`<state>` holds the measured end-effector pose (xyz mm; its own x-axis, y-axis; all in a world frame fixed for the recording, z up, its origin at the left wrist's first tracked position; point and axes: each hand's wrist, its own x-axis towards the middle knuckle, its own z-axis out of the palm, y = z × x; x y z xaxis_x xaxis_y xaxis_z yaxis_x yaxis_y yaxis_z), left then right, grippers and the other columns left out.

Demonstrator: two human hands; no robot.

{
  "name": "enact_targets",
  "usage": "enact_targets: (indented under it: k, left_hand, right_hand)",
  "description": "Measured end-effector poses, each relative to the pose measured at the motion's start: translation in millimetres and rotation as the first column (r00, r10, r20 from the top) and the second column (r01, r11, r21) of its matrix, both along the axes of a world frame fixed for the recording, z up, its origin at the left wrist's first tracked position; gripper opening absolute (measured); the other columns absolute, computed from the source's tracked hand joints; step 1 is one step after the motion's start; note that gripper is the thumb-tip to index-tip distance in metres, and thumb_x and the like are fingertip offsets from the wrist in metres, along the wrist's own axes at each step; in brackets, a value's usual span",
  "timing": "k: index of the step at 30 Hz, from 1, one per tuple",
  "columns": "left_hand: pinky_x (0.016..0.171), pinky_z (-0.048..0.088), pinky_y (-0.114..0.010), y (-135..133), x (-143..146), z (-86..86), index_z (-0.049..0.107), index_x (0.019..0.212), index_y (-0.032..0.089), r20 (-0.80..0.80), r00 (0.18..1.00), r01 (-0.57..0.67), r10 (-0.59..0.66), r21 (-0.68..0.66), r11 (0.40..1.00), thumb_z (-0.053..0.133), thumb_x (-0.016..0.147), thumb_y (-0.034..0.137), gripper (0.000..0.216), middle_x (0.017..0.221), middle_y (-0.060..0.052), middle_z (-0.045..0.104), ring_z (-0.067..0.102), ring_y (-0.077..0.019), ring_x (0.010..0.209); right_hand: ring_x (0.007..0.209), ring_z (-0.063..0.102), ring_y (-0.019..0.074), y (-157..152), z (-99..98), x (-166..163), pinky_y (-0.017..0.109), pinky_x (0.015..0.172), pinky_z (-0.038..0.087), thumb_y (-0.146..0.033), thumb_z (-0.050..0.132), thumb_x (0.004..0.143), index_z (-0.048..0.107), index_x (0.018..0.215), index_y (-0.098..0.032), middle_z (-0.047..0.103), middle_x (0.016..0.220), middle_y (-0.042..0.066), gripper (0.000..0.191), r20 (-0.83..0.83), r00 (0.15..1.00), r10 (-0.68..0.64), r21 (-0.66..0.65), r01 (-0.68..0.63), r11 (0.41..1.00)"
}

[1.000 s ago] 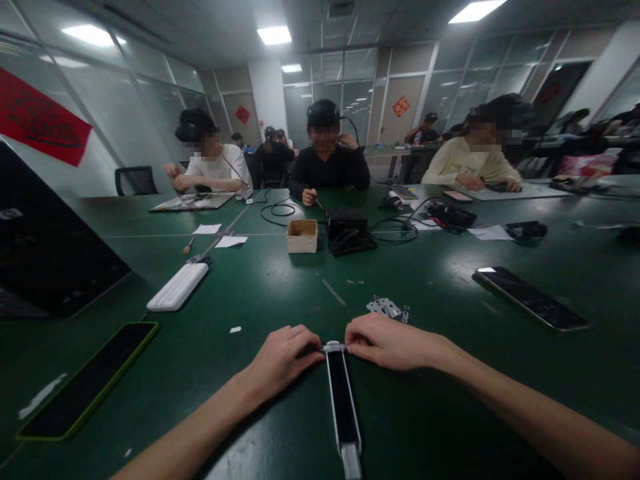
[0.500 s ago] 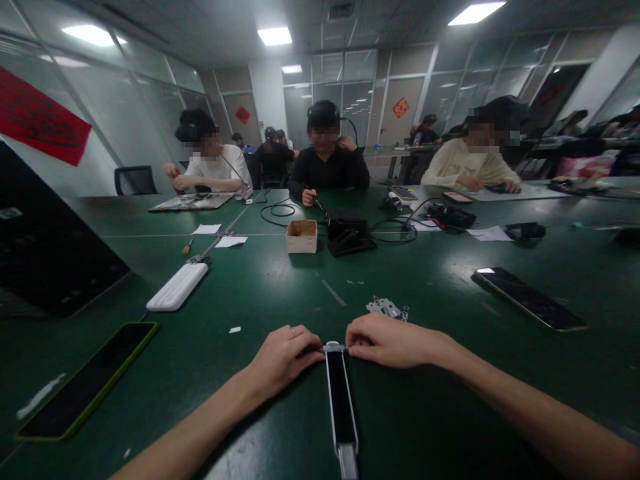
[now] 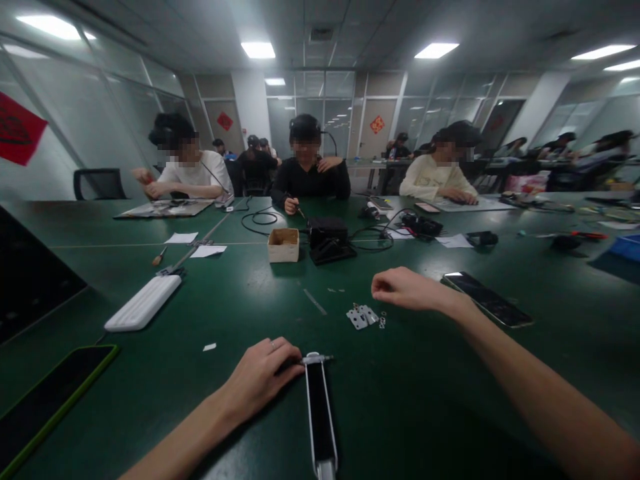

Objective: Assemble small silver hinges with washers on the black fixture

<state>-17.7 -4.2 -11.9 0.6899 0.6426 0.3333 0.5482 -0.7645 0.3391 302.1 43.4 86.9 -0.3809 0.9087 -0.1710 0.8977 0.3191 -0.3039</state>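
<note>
Now, at the near left, a green-cased phone (image 3: 47,400) lies flat on the green table (image 3: 430,400), with a white ribbed bar (image 3: 143,303) farther in. The left hand (image 3: 263,377) rests at the near centre, fingers curled against the far end of a long black strip in a silver frame (image 3: 320,417); whether it pinches or only steadies the strip is not clear. That strip's long axis runs near to far, straight out from the person, its far tip touching the left fingertips. Just beyond and to the right lie 2 or so small silver hinge plates (image 3: 363,316) with tiny loose bits beside them. The right hand (image 3: 407,290), loosely closed with fingertips drawn together and holding nothing visible, hovers just right of and beyond those plates, well apart from the strip; it is the nearer hand to the plates. A dark phone (image 3: 487,299) lies to its right. Farther off stand a small cardboard box (image 3: 283,245) and a black device (image 3: 327,238), and 3 people sit along the far side of the glass-walled room.
</note>
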Motion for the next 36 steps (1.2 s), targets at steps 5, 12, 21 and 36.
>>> enact_targets:
  k: [5,12,21,36]
  left_hand:
    - [0.059,0.044,-0.025,0.7,-0.9,-1.7,0.061,0.094,0.021,0.018,1.0,-0.003,0.003,-0.011,1.0,0.053,0.093,0.027,0.01,0.084,-0.001,0.064,0.058,-0.0152,0.068]
    - [0.059,0.044,-0.026,1.3,-1.3,-0.9,0.06,0.095,0.022,0.009,1.0,0.009,-0.009,-0.011,1.0,0.055,0.09,0.02,0.007,0.083,0.0,0.063,0.058,-0.016,0.068]
    - [0.06,0.044,-0.025,1.5,-1.1,-1.4,0.06,0.094,0.021,0.018,1.0,0.01,-0.009,-0.008,1.0,0.057,0.089,0.02,0.006,0.083,-0.001,0.063,0.058,-0.0157,0.069]
    - [0.059,0.044,-0.025,-2.1,0.7,9.2,0.06,0.092,0.019,-0.033,0.999,-0.009,0.008,-0.046,0.999,0.066,0.082,0.016,0.012,0.081,0.0,0.062,0.058,-0.0157,0.068]
  right_hand:
    - [0.08,0.06,0.019,14.1,-15.9,20.8,0.027,0.065,0.042,-0.019,0.06,0.077,0.064,0.09,-0.015,0.066,0.09,0.007,0.014,0.114,0.989,-0.089,-0.18,0.109,0.978]
    - [0.076,0.06,0.0175,19.0,-37.5,19.4,0.027,0.062,0.044,-0.016,0.064,0.07,0.065,0.081,-0.017,0.065,0.084,0.004,0.011,0.112,0.985,-0.129,-0.285,0.156,0.946]
    - [0.074,0.061,0.018,22.1,-42.2,18.7,0.028,0.061,0.045,-0.02,0.062,0.069,0.065,0.075,-0.016,0.065,0.078,0.004,0.008,0.113,0.98,-0.166,-0.301,0.193,0.934]
    - [0.068,0.054,0.0148,1.4,-19.9,-7.7,0.026,0.056,0.039,-0.028,0.059,0.073,0.06,0.076,-0.015,0.061,0.079,0.003,0.013,-0.056,0.998,-0.011,-0.251,-0.003,0.968]
